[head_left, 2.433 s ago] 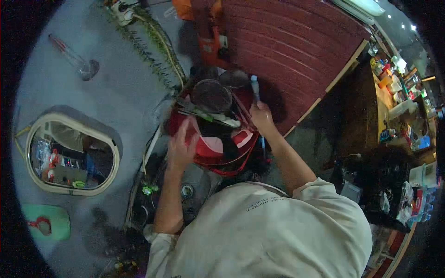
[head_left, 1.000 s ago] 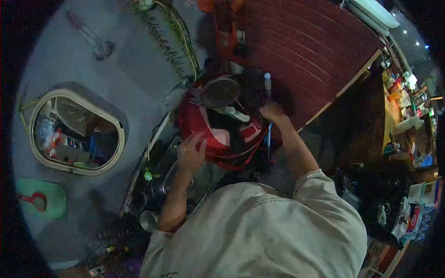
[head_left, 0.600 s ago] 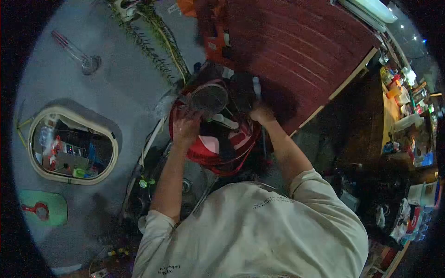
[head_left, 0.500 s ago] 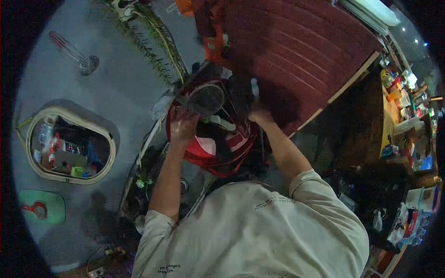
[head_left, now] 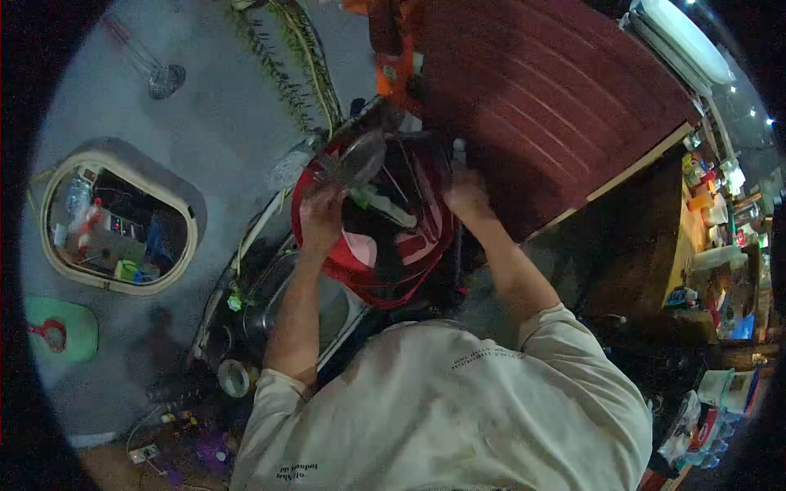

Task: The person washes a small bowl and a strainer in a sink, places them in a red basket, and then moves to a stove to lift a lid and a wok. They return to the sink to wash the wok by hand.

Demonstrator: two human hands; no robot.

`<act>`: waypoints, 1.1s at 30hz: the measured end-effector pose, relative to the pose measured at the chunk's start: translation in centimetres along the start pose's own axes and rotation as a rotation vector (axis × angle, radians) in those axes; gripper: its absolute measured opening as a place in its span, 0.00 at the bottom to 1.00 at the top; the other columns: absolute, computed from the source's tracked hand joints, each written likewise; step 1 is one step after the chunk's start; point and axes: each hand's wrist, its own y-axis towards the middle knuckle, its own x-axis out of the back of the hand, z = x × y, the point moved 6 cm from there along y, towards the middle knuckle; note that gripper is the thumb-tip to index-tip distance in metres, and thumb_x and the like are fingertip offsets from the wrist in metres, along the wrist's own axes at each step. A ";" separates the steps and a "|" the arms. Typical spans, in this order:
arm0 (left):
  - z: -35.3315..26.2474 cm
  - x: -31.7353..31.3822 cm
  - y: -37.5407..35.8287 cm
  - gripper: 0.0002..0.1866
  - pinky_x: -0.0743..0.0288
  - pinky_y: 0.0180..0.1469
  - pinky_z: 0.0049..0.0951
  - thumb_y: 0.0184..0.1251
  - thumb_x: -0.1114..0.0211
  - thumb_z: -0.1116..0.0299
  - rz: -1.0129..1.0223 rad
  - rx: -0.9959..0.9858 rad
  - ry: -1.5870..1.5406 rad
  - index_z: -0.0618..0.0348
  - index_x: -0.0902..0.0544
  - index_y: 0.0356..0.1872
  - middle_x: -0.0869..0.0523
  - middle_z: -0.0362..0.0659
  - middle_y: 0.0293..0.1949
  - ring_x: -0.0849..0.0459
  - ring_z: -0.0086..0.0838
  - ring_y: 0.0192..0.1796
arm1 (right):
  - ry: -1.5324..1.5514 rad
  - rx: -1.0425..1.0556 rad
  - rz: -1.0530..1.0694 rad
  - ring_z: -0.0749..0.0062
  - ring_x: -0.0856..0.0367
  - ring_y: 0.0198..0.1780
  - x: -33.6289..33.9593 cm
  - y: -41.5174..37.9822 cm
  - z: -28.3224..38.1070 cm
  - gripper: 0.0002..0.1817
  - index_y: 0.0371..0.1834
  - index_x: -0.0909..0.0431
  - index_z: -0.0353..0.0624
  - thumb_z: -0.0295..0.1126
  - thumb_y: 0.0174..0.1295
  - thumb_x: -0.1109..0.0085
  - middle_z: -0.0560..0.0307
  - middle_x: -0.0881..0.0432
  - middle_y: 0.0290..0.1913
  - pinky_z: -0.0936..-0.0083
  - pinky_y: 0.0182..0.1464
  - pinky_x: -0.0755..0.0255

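Note:
A red bag-like container [head_left: 393, 292] stands open in front of my body, with a pale pink patch inside. A clear, round-rimmed thing [head_left: 364, 155], perhaps a plastic bowl, tilts over its far left side. My left hand [head_left: 321, 214] is closed at the bag's left rim, just below the clear thing; its grip is blurred. Inside the opening lies a long whitish thing [head_left: 391, 209] with a green end. My right hand [head_left: 470, 198] is closed by the right rim, below an upright pale-topped thing [head_left: 459, 153]. What its fingers hold is hidden.
An oval mirror [head_left: 119, 222], a skimmer [head_left: 166, 80] and a green board [head_left: 70, 329] hang on the grey wall at left. A dark red panel [head_left: 548, 106] stands beyond my right hand. A cluttered wooden shelf [head_left: 686, 237] runs along the right.
The clear round thing has tipped from facing me to a slanted, edge-on position. My right hand has moved nearer the pale-topped thing. The whole view has shifted slightly.

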 end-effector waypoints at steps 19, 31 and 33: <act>-7.6 4.8 -10.6 0.26 0.41 0.73 0.41 0.74 0.42 0.67 0.000 0.601 -0.935 0.62 0.35 0.69 0.32 0.47 0.69 0.31 0.41 0.69 | -0.129 -0.093 -0.435 0.60 0.25 0.33 18.6 -31.1 -10.7 0.13 0.45 0.27 0.39 0.38 0.69 0.43 0.56 0.22 0.32 0.63 0.39 0.29; -30.2 -31.7 -16.6 0.07 0.27 0.53 0.27 0.71 0.40 0.74 0.799 0.445 -0.557 0.65 0.18 0.45 0.15 0.40 0.40 0.19 0.24 0.45 | 1.283 -0.870 -1.230 0.75 0.29 0.28 23.8 -35.7 -36.4 0.16 0.33 0.30 0.46 0.45 0.75 0.53 0.63 0.27 0.27 0.75 0.33 0.34; -32.4 -40.9 -17.3 0.06 0.26 0.49 0.25 0.71 0.40 0.72 0.855 0.483 -0.729 0.64 0.18 0.41 0.15 0.38 0.37 0.20 0.22 0.41 | 1.670 -0.845 -0.966 0.71 0.21 0.34 23.4 -34.5 -38.6 0.17 0.37 0.27 0.48 0.48 0.76 0.57 0.58 0.20 0.33 0.74 0.40 0.27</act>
